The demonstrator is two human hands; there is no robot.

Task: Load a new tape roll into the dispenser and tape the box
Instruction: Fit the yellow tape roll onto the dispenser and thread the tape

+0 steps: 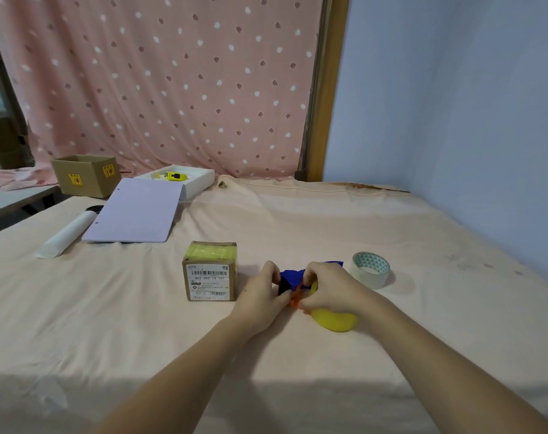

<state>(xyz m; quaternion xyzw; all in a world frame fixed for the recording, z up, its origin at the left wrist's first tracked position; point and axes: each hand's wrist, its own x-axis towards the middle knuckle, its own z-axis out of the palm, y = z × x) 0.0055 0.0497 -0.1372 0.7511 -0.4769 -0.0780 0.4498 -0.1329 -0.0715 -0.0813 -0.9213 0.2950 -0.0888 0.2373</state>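
Observation:
A blue tape dispenser (293,276) with a yellow handle (333,319) and an orange part lies on the cloth-covered table, just right of centre. My left hand (261,294) grips its left side. My right hand (332,286) closes over its right side and handle. A small cardboard box (210,272) with a barcode label and yellowish tape on top stands immediately left of my left hand. A roll of clear tape (371,269) lies on the table to the right of the dispenser, apart from both hands.
At the back left are a lilac board (136,209), a rolled white sheet (65,234), a white tray (197,180) holding a yellow object, and an open cardboard carton (86,175). A blue wall bounds the right side; a pink curtain hangs behind.

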